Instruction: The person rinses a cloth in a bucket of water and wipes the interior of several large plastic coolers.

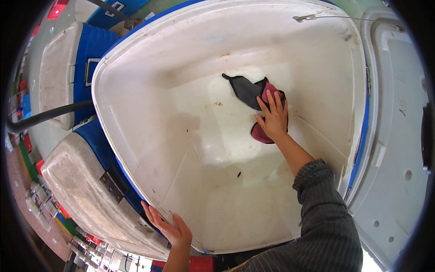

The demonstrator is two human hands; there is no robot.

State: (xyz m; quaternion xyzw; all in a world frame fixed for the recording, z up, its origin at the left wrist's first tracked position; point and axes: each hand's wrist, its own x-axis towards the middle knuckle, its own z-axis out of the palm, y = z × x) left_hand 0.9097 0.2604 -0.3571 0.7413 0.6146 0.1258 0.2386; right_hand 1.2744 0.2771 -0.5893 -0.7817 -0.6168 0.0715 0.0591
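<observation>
A dark grey and pink cloth (245,91) with black edging lies on the floor of a large white-lined cooler box (210,190). Over its right part is my right hand (274,117), palm down with fingers spread, seemingly pressing on the fabric; what lies under the palm is hidden. A pink piece with the same edging shows below the fingers, and whether it joins the grey part cannot be told. At the box's lower left rim rests my left hand (170,226), its fingers apart and thumb raised on the inner side.
The box's lid (390,136) hangs open at the right, with a wire (346,17) running to it. Closed blue and white coolers (56,74) stand at the left, near a black bar (51,114). Small dark debris (239,174) lies on the box floor.
</observation>
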